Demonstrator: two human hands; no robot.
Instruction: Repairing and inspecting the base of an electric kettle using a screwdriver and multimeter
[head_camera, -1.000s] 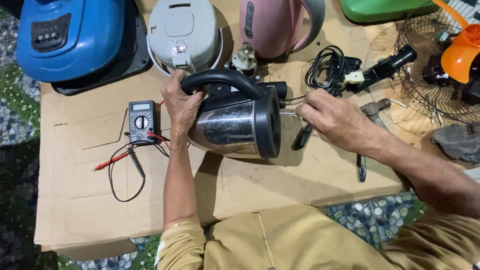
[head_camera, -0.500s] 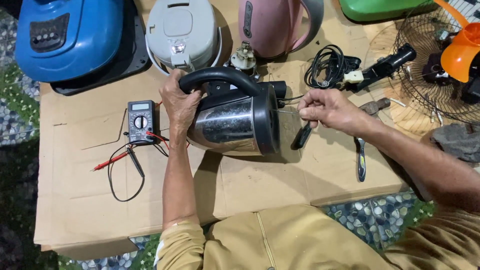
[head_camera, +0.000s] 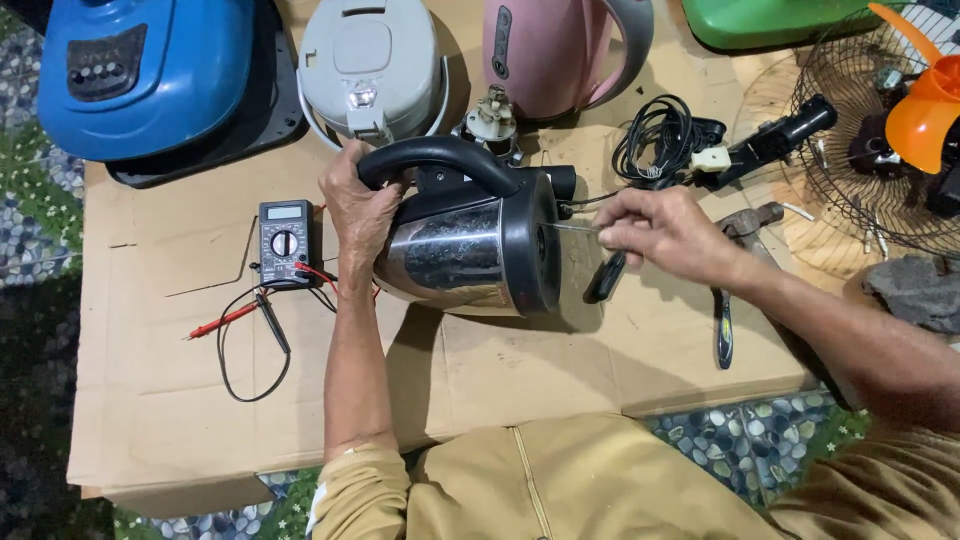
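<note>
Two hands are on the job: your left hand (head_camera: 358, 205) is wrapped around the steel kettle (head_camera: 470, 245) near its black handle, steadying it on its side on the cardboard sheet (head_camera: 150, 400) — your right hand (head_camera: 665, 232) has its fingers pinched shut on a thin screwdriver (head_camera: 568, 227), tip at the kettle's black base; a multimeter (head_camera: 285, 242) lies just beside your left wrist

A small grey rectangular screen (head_camera: 284, 212) tops the black multimeter (head_camera: 285, 243).
</note>
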